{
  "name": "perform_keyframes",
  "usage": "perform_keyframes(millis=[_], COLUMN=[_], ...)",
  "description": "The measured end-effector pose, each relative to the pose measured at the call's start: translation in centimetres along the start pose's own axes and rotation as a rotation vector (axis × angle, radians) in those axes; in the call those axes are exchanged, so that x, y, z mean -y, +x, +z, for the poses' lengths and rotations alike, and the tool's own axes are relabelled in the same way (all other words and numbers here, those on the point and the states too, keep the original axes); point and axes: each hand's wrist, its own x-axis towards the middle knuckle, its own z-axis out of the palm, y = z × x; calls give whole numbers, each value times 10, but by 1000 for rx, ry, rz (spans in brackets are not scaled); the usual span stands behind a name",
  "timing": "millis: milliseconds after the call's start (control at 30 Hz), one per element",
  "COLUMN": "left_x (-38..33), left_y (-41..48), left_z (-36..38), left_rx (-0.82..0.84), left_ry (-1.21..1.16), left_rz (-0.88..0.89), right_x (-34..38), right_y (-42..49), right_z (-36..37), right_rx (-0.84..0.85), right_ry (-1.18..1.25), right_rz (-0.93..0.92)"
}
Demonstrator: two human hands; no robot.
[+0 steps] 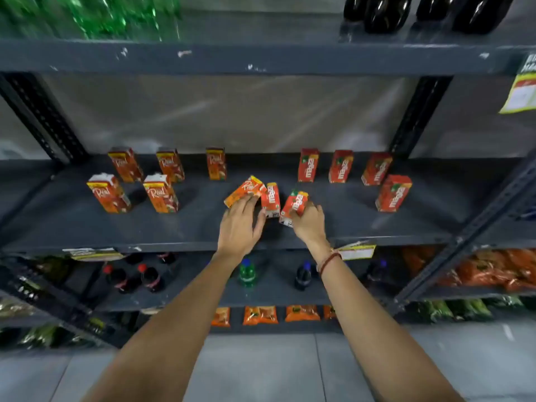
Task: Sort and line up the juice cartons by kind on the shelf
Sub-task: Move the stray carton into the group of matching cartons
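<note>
On the dark grey shelf (72, 221), several Real cartons (161, 192) stand upright at the left. Several Maaza cartons (393, 193) stand upright at the right. In the middle, my left hand (239, 224) grips a tilted Real carton (245, 190) by its lower end. My right hand (309, 220) is closed on a tilted Maaza carton (294, 206), lifted off the shelf. Between the two hands one more Maaza carton (270, 200) stands upright, touching my left thumb.
An upper shelf holds green bottles (95, 15) and dark bottles (385, 11). Below are cola bottles (148, 278), a green bottle (246, 272) and orange packets (259, 314). Slanted shelf posts (414, 117) stand at both sides. Price tags (355, 250) hang on the shelf's front edge.
</note>
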Motion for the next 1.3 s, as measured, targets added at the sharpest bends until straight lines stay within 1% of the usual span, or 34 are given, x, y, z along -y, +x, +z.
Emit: perform_keyframes(millis=[133,233,300,400,467,567,667,800,867,1033,1167,1300], left_x=[12,19,23,24,26,26,25,25,25,26,27,26], left_y=[-8,-10,-10,-12,-13,-13,-13,-12,-12,-12,-13,-13], left_z=[31,53,62,69,71,71,70,70,70,71,71,71], left_rx=[187,291,309,289,264,246,242,245,253,269,277,280], left_ry=[59,111,162,193,202,197,191,199,212,207,201,212], left_rz=[-83,-74,-65,-55,-43,-42,-38,-37,-34,-35,-33,-36], right_x=[0,-1,4,5,2,-1,-1,-1,0,8,10,5], right_y=[12,25,28,32,35,30,20,8,1,-13,-17,-17], right_z=[16,27,23,13,8,3,-2,-8,-11,-18,-17,-17], right_rx=[93,92,107,156,196,227,213,171,201,299,316,285], right_ry=[62,54,75,152,192,192,153,242,311,393,380,402], right_rz=[232,299,345,393,400,361,284,288,267,138,127,138])
